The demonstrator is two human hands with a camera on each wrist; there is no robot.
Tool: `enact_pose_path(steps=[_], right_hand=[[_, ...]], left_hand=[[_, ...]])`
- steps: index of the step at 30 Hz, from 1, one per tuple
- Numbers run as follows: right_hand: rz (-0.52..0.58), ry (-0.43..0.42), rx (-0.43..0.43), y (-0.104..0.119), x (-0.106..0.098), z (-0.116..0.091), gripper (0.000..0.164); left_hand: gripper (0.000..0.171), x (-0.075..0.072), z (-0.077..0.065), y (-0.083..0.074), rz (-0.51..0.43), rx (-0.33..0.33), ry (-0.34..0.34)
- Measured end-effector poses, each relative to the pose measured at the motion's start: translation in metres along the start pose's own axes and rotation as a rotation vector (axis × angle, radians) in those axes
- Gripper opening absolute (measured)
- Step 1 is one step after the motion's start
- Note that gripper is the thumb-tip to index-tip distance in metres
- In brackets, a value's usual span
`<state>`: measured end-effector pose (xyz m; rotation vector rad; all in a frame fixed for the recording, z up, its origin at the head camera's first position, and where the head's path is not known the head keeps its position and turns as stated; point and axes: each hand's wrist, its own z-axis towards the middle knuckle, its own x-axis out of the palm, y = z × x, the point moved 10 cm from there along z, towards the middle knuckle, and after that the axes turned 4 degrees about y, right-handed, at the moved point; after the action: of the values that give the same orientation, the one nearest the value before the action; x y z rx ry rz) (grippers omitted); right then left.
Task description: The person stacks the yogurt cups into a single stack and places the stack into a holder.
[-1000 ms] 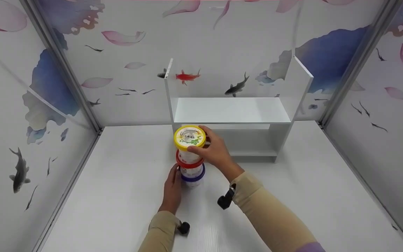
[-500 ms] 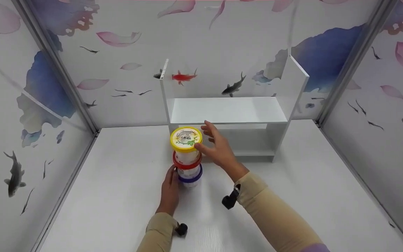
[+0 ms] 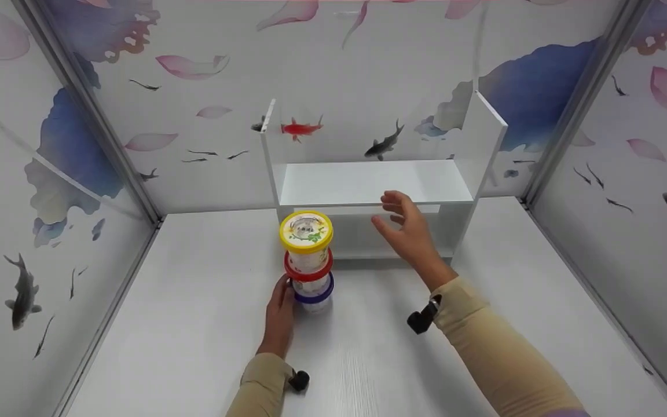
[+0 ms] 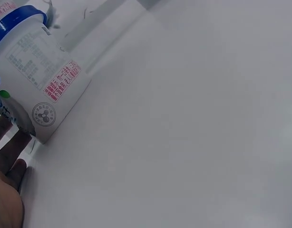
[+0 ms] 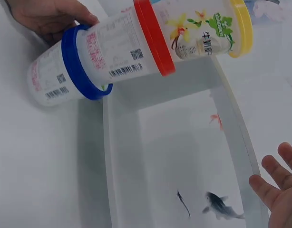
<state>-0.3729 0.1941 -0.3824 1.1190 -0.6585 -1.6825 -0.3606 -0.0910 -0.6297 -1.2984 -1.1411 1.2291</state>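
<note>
Behind the tubs (image 3: pixel 308 262), a white shelf (image 3: pixel 377 182)

The head camera looks forward and down from above the table (image 3: pixel 194 324), far enough back to take in the shelf unit (image 3: pixel 362 182) and the patterned back wall (image 3: pixel 333 75). The left wrist camera sits close and rolled, cutting off the blue-lidded tub (image 4: pixel 41 71) at its upper left edge. The right wrist camera, also near and rolled, faces the stack of tubs (image 5: pixel 120 52) and the shelf unit. All three share the blue-lidded tub; head and right wrist, the full stack.
</note>
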Motion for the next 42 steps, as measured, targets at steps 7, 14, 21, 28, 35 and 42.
enact_pose_path(steps=[7, 14, 21, 28, 35, 42], right_hand=[[0.003, -0.068, -0.001, -0.007, -0.042, 0.001, 0.054], [-0.090, -0.187, 0.067, -0.020, -0.094, -0.005, 0.051], [-0.148, -0.331, 0.116, -0.032, -0.143, -0.016, 0.049], [-0.178, -0.450, 0.169, -0.047, -0.172, -0.021, 0.045], [-0.184, -0.414, 0.235, -0.065, -0.169, -0.012, 0.047], [-0.194, -0.405, 0.313, -0.088, -0.164, -0.010, 0.049]], left_hand=[[0.060, 0.001, 0.000, 0.001, 0.021, 0.003, -0.004], [0.058, -0.001, -0.001, 0.000, 0.069, 0.000, -0.016], [0.060, 0.002, -0.002, 0.002, 0.056, -0.031, -0.004], [0.061, 0.000, -0.001, -0.002, 0.051, 0.001, -0.008], [0.063, -0.002, -0.001, -0.001, 0.056, 0.003, -0.010], [0.064, -0.002, 0.000, 0.001, 0.043, 0.004, -0.006]])
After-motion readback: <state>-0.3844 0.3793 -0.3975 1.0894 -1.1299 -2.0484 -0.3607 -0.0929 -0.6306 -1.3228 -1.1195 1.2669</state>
